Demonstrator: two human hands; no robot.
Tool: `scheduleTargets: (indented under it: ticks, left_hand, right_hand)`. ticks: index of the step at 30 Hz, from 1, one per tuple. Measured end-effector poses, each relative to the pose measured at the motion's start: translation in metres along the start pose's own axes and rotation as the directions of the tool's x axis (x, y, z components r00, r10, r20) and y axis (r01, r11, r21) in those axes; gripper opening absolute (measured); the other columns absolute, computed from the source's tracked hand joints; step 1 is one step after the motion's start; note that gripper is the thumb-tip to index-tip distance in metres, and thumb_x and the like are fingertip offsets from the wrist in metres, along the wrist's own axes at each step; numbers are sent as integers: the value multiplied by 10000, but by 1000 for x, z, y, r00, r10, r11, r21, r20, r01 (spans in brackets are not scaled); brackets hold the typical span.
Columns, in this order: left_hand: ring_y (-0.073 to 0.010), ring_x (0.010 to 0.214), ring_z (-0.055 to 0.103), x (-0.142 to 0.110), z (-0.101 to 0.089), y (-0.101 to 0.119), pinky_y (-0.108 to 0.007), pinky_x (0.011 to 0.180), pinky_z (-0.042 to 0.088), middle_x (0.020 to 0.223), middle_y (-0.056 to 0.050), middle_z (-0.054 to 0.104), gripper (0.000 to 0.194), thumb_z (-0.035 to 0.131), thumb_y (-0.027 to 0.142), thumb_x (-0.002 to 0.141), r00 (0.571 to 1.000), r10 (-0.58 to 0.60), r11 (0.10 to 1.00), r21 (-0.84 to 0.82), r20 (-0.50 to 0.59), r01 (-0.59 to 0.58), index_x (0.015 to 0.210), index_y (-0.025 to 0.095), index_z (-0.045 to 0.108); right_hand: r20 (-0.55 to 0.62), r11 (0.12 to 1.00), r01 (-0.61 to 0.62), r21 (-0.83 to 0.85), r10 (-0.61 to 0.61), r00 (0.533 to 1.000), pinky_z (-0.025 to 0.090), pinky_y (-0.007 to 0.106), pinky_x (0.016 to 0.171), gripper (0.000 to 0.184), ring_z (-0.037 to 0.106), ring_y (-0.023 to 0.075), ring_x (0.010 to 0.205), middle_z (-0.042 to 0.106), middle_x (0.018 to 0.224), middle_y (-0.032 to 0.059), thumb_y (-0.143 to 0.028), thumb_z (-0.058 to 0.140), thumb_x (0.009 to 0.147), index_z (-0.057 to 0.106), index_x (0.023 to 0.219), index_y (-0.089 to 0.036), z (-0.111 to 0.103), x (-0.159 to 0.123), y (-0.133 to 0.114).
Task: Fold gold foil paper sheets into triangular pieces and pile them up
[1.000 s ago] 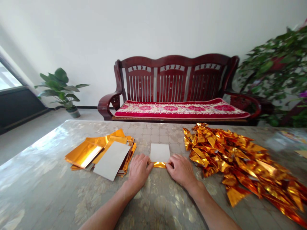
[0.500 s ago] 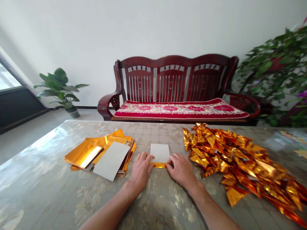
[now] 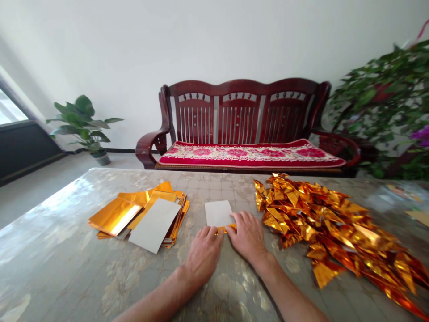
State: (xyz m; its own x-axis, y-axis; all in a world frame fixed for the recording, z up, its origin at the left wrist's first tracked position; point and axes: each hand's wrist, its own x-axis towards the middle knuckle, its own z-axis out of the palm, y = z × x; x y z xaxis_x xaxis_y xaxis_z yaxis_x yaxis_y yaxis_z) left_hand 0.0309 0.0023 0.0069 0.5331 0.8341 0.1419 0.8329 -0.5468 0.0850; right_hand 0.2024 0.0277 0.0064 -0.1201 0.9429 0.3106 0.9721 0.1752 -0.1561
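Right hand (image 3: 248,235) has thumb and fingers closed on the 2 o'clock end of a narrow, shiny gold folded band (image 3: 221,230); you're gripping it there. Your left hand (image 3: 205,250) has its fingertips curled down on the 8 o'clock end, thumb mostly hidden, so can't tell if that's a pinch or just a press.

Band is the near edge of a small, flat, grey-white-backed gold paper sheet (image 3: 217,213), set between your hands on the grey floral tablecloth (image 3: 100,273). Key relation: the unfolded grey part lies at 11 to 12 o'clock from your grip, flat, pointing away from you. Band's long axis is tilted, roughly 8 to 2 o'clock, across your front, right end farther out. Both hands touch it; neither is clearly nearer.

At 9 to 10 o'clock, apart from your left hand: loose stack of flat gold and grey rectangular sheets (image 3: 117,214). At 2 to 4 o'clock, past your right hand: big heap of folded orange-gold foil pieces (image 3: 301,210).
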Motion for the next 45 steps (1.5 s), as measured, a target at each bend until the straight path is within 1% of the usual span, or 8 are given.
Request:
scheduleTargets:
  ticks: [6,17,25,28,33,40,43,45]
  left_hand:
    - [-233,1005,549,-1,1,1,-389,896,493,1064,-66,607,292,481,160,943,1000,4,1000,8,-15,-4,1225,179,552]
    - [-242,874,566,-18,2,-2,-377,753,473,969,-91,624,211,535,58,877,1000,-8,978,209,-11,10,1043,142,635]
    - [-243,849,568,-19,4,-4,-377,743,460,949,-82,622,213,530,76,898,999,-9,981,194,-32,16,1075,151,622]
    - [-242,861,566,-19,3,-2,-380,754,457,950,-70,615,222,520,83,908,999,-12,985,170,-42,19,1095,160,611]
    - [-222,855,562,-15,-1,3,-358,757,449,937,-59,608,170,509,95,918,1000,-8,994,106,-22,10,1026,174,615]
    - [-224,851,567,-13,-2,2,-364,762,464,929,-52,611,141,498,148,939,1000,-9,999,50,-29,10,992,198,619]
    - [-223,855,591,-12,-1,1,-363,774,489,916,-50,625,163,493,158,943,998,-21,1000,20,-50,23,1013,210,630]
    - [-210,866,617,-12,-2,0,-348,794,512,945,-50,642,220,479,159,948,994,-19,999,-37,-103,15,1098,228,625]
  right_hand:
    - [18,999,-44,-29,45,999,340,380,869,381,499,266,1032,600,1113,79,-411,653,866,586,1194,-227,1,-1,-12]
    - [-34,995,-85,-58,83,996,339,392,844,333,498,276,982,604,1091,82,-381,665,863,610,1159,-239,2,-1,13]
    - [-76,995,-95,22,96,992,339,345,815,130,527,240,948,643,1002,63,-230,559,929,650,1022,-228,5,1,23]
    - [-75,996,-70,53,73,994,336,337,815,219,534,220,911,648,923,46,-258,458,987,661,911,-230,4,0,24]
    - [-82,996,-68,65,73,994,343,342,809,101,533,239,923,652,939,44,-321,619,889,662,894,-230,1,-1,14]
    - [-43,940,-154,304,175,984,406,327,759,37,590,224,852,676,840,20,-248,601,842,624,862,-227,6,4,9]
    - [-34,877,-179,446,217,976,445,318,735,160,627,207,816,691,856,13,-208,562,822,617,970,-228,11,4,9]
    - [-107,857,-134,497,213,971,466,320,745,243,641,198,807,695,876,18,-201,538,823,606,1055,-223,11,3,8]
